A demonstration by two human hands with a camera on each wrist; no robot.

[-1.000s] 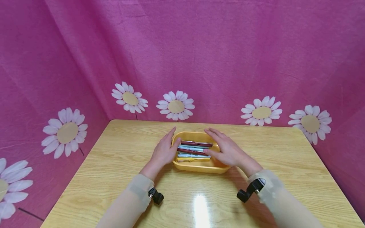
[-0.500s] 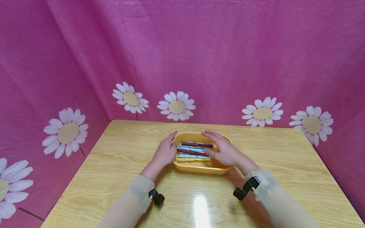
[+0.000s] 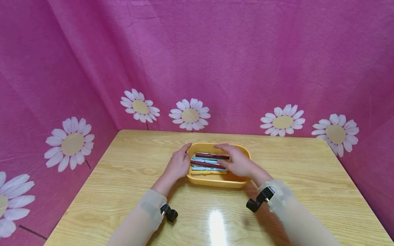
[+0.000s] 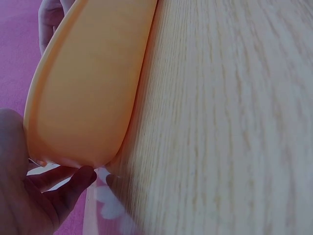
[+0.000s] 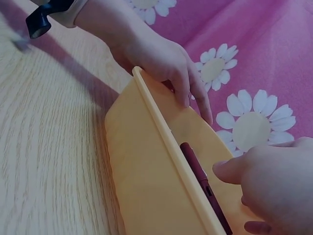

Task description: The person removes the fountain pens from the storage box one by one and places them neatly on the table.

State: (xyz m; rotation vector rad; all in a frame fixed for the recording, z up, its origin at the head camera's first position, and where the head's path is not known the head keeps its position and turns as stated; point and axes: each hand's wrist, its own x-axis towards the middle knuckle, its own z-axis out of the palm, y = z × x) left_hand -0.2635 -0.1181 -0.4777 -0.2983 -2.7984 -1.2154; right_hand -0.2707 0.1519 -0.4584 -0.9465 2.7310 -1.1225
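Observation:
A yellow plastic basket (image 3: 215,183) stands on the table, with several pens lying crosswise in its left part. Among them are a dark red pen (image 3: 207,165) on top, another dark red pen (image 3: 212,156) behind, pale blue pens and a yellow pen (image 3: 209,173) nearest the front wall. My left hand (image 3: 179,164) grips the basket's left end, thumb over the rim and fingers curled against the outside in the left wrist view. Over the basket's right half, my right hand (image 3: 241,164) is held with thumb and fingers apart, thumb tip at the pens' right ends.
The wooden table (image 3: 147,147) reaches out on all sides of the basket. A pink curtain (image 3: 234,68) with white daisies hangs behind and to the left. Black wrist cameras (image 3: 169,212) are strapped to both forearms.
My right hand has moved left and inward over the pens. My left thumb has drawn back to the rim as that hand closed round the basket's end, and the basket shifted slightly right.

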